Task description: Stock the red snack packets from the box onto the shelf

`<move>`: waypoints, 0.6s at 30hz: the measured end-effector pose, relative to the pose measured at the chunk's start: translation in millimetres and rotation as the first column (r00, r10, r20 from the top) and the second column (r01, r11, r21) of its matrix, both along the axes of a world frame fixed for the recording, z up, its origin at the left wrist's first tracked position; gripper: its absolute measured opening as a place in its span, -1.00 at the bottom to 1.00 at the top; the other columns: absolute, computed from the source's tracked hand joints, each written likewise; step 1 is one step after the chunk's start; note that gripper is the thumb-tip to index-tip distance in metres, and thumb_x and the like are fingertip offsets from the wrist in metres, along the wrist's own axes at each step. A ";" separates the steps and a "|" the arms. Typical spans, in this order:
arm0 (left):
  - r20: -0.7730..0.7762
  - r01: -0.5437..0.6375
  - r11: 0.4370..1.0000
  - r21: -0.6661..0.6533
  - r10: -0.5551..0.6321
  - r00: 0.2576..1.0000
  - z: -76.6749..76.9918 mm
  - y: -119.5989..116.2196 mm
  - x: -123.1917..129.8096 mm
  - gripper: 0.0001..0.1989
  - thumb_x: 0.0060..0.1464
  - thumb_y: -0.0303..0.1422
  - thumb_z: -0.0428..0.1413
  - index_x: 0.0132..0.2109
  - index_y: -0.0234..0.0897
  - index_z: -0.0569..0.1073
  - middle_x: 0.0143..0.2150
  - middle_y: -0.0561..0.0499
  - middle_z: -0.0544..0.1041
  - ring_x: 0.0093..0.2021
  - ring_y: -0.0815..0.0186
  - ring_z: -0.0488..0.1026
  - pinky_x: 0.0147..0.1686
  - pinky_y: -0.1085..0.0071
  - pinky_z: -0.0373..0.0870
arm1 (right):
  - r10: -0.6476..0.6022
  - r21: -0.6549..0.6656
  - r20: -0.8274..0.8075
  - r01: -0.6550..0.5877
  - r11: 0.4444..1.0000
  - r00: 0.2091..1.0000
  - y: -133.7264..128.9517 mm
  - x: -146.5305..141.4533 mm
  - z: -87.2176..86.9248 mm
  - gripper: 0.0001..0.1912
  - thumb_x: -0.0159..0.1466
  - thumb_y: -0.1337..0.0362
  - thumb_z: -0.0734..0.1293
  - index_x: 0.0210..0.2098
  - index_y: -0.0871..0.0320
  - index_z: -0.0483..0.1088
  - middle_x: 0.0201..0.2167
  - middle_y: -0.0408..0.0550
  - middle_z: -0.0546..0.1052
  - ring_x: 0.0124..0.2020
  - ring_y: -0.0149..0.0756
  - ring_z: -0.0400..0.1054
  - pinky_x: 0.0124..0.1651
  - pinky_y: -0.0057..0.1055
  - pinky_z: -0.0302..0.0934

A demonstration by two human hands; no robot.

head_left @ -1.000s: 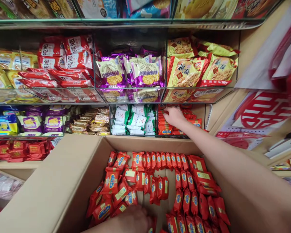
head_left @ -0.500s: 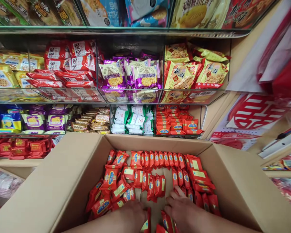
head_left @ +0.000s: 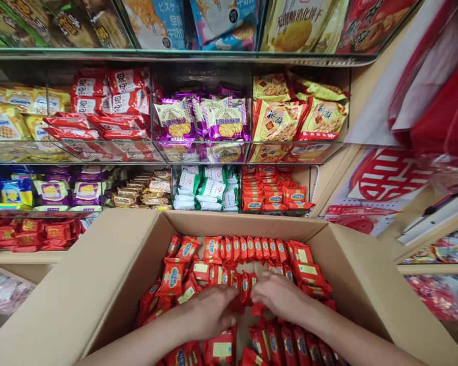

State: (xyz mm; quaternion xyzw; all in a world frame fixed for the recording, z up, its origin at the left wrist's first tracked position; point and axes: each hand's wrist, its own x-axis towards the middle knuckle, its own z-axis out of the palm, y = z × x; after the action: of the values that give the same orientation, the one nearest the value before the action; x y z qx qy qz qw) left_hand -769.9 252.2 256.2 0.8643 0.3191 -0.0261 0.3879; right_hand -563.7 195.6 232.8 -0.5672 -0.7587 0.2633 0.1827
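Note:
Small red snack packets (head_left: pixel 171 278) with blue-and-gold labels lie in an open cardboard box (head_left: pixel 118 284). My left hand (head_left: pixel 209 312) reaches over the box's middle, its fingers stretched forward and thumb apart, close against a short row of packets (head_left: pixel 246 287). Opposite it, my right hand (head_left: pixel 277 295) has curled fingers, with a red packet (head_left: pixel 258 308) showing under the fingertips. Its grip is partly hidden. Below the hands, a packet (head_left: pixel 219 348) lies flat beside a row of upright packets (head_left: pixel 288 345).
Tall box flaps (head_left: pixel 53 290) flank both arms. Behind the box rise glass-fronted shelves (head_left: pixel 198 152) of wrapped snacks, with similar red packets (head_left: pixel 273 195) in a lower compartment. Red and white bags (head_left: pixel 438 101) hang at right.
Both hands have moved forward and up, toward the middle row. A flat packet and the near upright row are now uncovered. The camera view has shifted slightly.

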 end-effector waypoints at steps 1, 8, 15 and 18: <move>0.058 -0.038 0.999 -0.037 0.040 0.998 1.5 -0.8 2.9 -0.38 -0.13 -0.20 0.13 0.12 -0.20 0.24 0.10 -0.12 0.33 0.06 0.09 0.27 0.02 0.26 0.17 | -0.043 -0.002 -0.121 0.044 0.999 0.992 0.8 -1.5 9.5 -0.79 0.15 0.32 0.20 -0.39 0.09 0.49 -0.41 -0.11 0.52 -0.30 -0.27 0.33 -0.12 -0.30 0.12; 0.292 -0.140 0.731 -0.668 0.431 0.854 9.2 -17.7 29.8 -0.55 -0.10 -0.12 0.11 -0.12 -0.31 0.31 -0.26 -0.05 0.49 -0.29 0.24 0.48 -0.39 0.40 0.35 | -0.444 -0.329 -0.705 0.300 0.896 0.553 2.4 -11.0 32.2 -0.65 0.13 0.04 0.25 -0.26 0.18 0.43 -0.43 -0.10 0.48 -0.51 -0.40 0.28 -0.44 -0.44 0.18; 0.267 -0.143 0.657 -0.740 0.483 0.834 9.9 -14.3 31.3 -0.61 -0.18 -0.12 0.18 -0.31 -0.33 0.31 -0.45 0.09 0.42 -0.47 0.36 0.49 -0.54 0.55 0.29 | -0.456 -0.403 -0.738 0.218 0.889 0.496 -2.6 -8.0 29.4 -0.69 0.04 0.10 0.36 -0.29 0.16 0.38 -0.45 -0.17 0.43 -0.45 -0.44 0.26 -0.37 -0.46 0.16; 0.285 -0.130 0.659 -0.741 0.484 0.827 8.7 -12.3 30.5 -0.63 -0.15 -0.14 0.17 -0.30 -0.33 0.31 -0.47 0.09 0.43 -0.45 0.34 0.50 -0.52 0.55 0.32 | -0.467 -0.407 -0.772 0.229 0.884 0.431 -2.1 -5.5 29.7 -0.73 0.04 0.10 0.36 -0.42 0.18 0.35 -0.52 -0.20 0.39 -0.50 -0.46 0.22 -0.38 -0.47 0.14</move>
State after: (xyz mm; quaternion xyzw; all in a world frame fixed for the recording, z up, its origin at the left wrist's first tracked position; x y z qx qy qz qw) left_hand -739.3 239.9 265.0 0.5656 0.3299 0.1295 0.7447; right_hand -569.2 193.5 262.5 -0.5251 -0.3958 0.5530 0.5117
